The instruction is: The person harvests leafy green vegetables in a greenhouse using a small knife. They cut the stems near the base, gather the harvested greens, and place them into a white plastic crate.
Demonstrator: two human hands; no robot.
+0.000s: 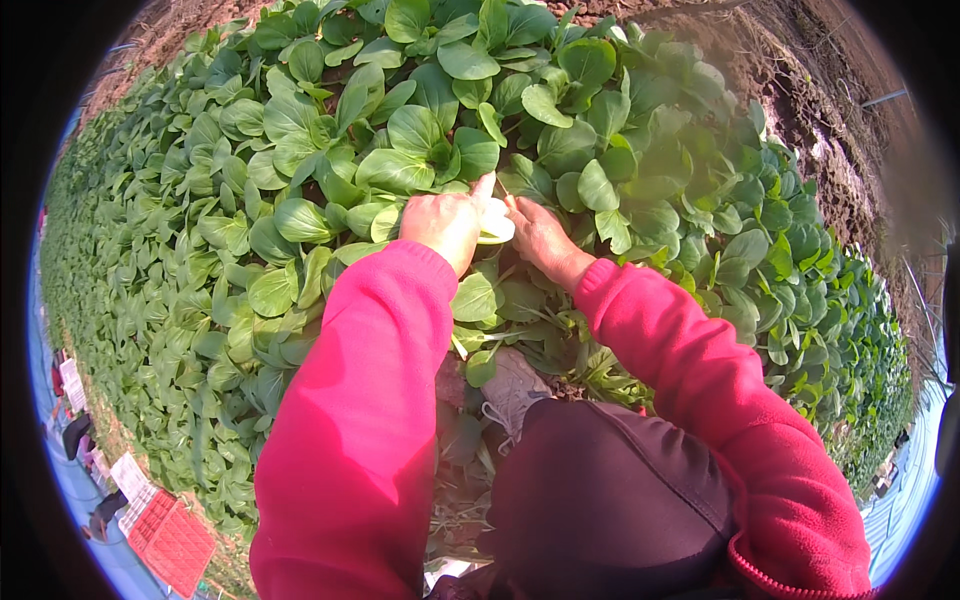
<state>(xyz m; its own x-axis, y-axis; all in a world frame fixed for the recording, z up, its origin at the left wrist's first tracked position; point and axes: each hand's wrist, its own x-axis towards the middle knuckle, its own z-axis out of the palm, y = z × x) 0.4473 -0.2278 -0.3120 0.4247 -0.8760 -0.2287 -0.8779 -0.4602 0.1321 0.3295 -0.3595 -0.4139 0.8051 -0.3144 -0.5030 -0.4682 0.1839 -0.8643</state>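
My left hand (444,223) is closed around a bok choy plant, with its index finger stretched forward along the leaves. The pale, sunlit stem base (495,222) of this plant shows between my two hands. My right hand (541,238) is close by on the right, its fingers curled around a small thin tool with an orange part, perhaps a knife. Most of that tool is hidden by the fingers. Broad green bok choy leaves (415,131) crowd up just beyond both hands. Below them, several loose bok choy plants (517,334) lie near my shoe.
Dense bok choy (187,247) spreads left and right. My lace-up shoe (514,390) is on the ground near my dark-clad knee (607,487). Bare soil (810,97) borders the bed at upper right. A red plastic crate (172,540) stands at lower left, with people partly visible beyond.
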